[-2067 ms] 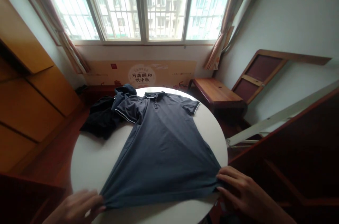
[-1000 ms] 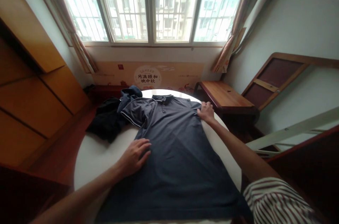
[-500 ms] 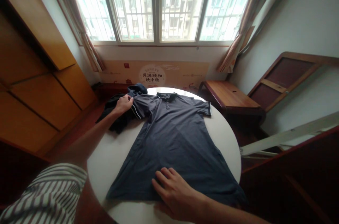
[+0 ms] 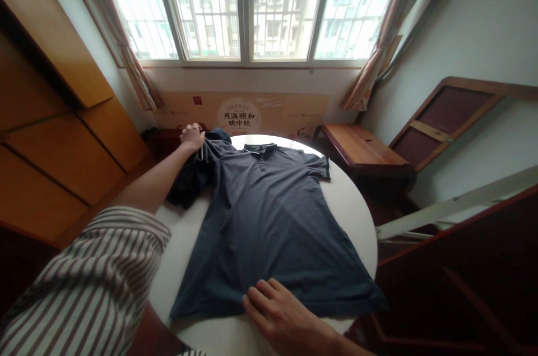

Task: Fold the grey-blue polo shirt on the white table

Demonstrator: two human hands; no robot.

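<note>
A dark blue-grey polo shirt (image 4: 269, 221) lies front up on a round white table (image 4: 348, 210), collar toward the window. My left hand (image 4: 192, 137) reaches to the far left of the table and is closed on the shirt's left sleeve, lifting it a little. My right hand (image 4: 279, 314) rests flat on the hem at the near edge, fingers spread, pressing the cloth down. My striped sleeve (image 4: 84, 289) fills the lower left.
A pile of dark clothes (image 4: 189, 182) lies at the table's far left, under the raised sleeve. A low wooden bench (image 4: 361, 148) stands to the right of the table, wooden cabinets (image 4: 50, 137) to the left, a window behind.
My left hand has pulled the sleeve up and outward, farther from the shirt's body. My right hand stays flat on the hem. The view has shifted slightly.
</note>
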